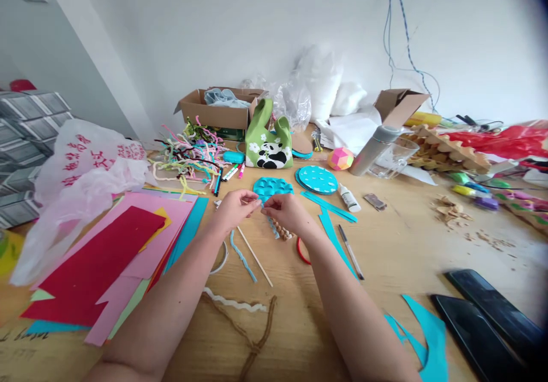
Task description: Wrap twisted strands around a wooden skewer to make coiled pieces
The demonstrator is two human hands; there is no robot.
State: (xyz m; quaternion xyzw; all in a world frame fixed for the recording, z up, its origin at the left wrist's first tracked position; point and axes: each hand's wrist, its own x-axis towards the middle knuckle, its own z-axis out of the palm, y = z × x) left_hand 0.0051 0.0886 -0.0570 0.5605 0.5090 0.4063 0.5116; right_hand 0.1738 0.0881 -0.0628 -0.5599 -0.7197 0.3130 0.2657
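Fingertips pinched, my left hand (pixel 237 209) and my right hand (pixel 287 210) meet over the middle of the table, almost touching. A small bit of light blue yarn (pixel 273 226) shows at their fingertips and runs down under my right hand; its exact course between the fingers is too small to tell. Beside it, below my right hand, lie small wooden beads (pixel 284 232). Just behind the hands is a blue egg-carton piece (pixel 273 187). Under my left wrist lie a loose blue pipe cleaner (pixel 243 257) and a thin wooden stick (pixel 256 256).
Coloured paper sheets (pixel 103 262) lie left. Behind stand a green panda bag (pixel 269 142), a pile of pipe cleaners (pixel 192 153) and a grey bottle (pixel 375 151). Blue discs (pixel 317 180), a glue bottle (pixel 349 198), a pen (pixel 351 252) and two phones (pixel 475 336) are right. Brown twine (pixel 256 348) lies in front.
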